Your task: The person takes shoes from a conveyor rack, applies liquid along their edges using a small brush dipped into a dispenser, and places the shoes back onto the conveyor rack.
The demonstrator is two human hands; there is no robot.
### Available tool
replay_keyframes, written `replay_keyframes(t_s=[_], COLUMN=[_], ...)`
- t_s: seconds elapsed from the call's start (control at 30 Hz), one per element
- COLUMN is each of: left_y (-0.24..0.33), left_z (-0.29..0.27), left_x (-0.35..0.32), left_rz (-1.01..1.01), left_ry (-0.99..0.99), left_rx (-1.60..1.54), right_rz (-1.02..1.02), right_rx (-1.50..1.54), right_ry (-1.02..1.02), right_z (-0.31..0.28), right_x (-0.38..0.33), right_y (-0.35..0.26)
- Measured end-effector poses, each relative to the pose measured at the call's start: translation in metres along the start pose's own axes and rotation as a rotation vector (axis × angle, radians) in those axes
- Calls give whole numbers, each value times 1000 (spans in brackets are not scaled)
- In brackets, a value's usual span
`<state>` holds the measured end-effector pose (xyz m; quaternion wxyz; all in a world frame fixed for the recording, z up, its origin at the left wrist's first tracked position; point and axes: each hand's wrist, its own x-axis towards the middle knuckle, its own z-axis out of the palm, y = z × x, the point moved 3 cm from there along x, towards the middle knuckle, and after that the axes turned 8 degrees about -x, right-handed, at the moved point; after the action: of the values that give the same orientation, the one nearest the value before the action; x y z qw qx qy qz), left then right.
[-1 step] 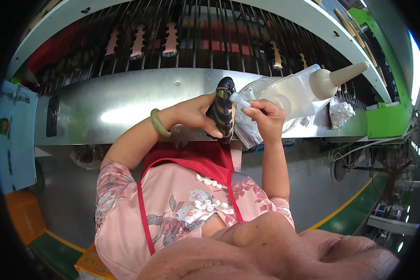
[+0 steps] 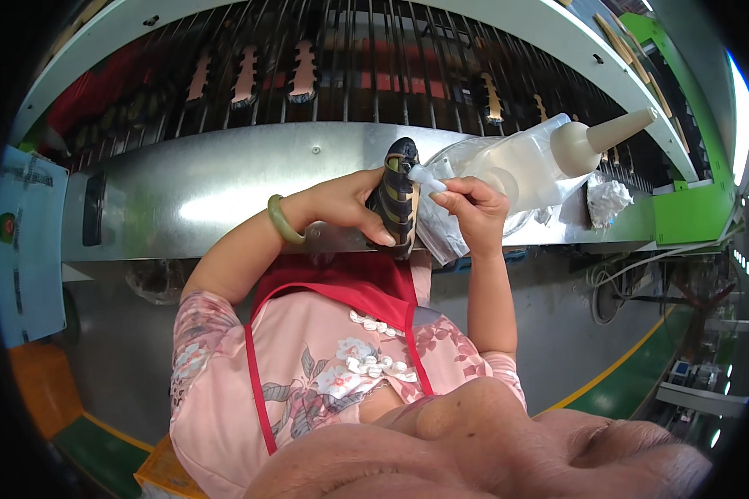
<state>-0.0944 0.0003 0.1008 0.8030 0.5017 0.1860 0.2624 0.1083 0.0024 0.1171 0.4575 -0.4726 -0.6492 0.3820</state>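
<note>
My left hand [image 2: 354, 206] is closed round a dark shoe [image 2: 402, 200] with olive-tan strap-like bands, held upright above the front edge of the metal ledge. Its thumb presses on the near end. Between the thumb and fingers of my right hand [image 2: 477, 212] is a small soft-looking white piece [image 2: 424, 177]; whether it is cloth or foam I cannot make out. The tip of that piece touches the shoe's right side near the top. Just beyond my right hand lies a translucent squeeze bottle [image 2: 524, 162] with a beige cone nozzle, on crumpled clear plastic [image 2: 443, 235].
Behind the steel ledge [image 2: 200, 187], dark rods [image 2: 349, 66] carry several pink and tan shoe soles [image 2: 305, 73]. A white crumpled wad [image 2: 607, 202] sits right of the bottle. A blue box [image 2: 33, 241] stands at the left, a green machine frame [image 2: 689, 216] at the right.
</note>
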Motion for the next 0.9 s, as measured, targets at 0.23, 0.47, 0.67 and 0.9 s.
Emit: replay_keyframes(t_s=[0.23,0.47,0.67,0.9], left_y=[-12,-44,-51,-34], left_z=[-8,-19,-24,-18], left_x=[-7,-14,-16,-24], left_rz=[54,263,363,463], left_ry=[-2,211,373,470], left_rx=[-132,-562,-555,-469], right_rz=[96,201,230,268], right_rx=[-93,-9,-73,-106], right_ry=[-9,-74,-17,-32], right_z=[-4,11,19,38], right_x=[2,-12,-24,-42], right_y=[14,28,24,33])
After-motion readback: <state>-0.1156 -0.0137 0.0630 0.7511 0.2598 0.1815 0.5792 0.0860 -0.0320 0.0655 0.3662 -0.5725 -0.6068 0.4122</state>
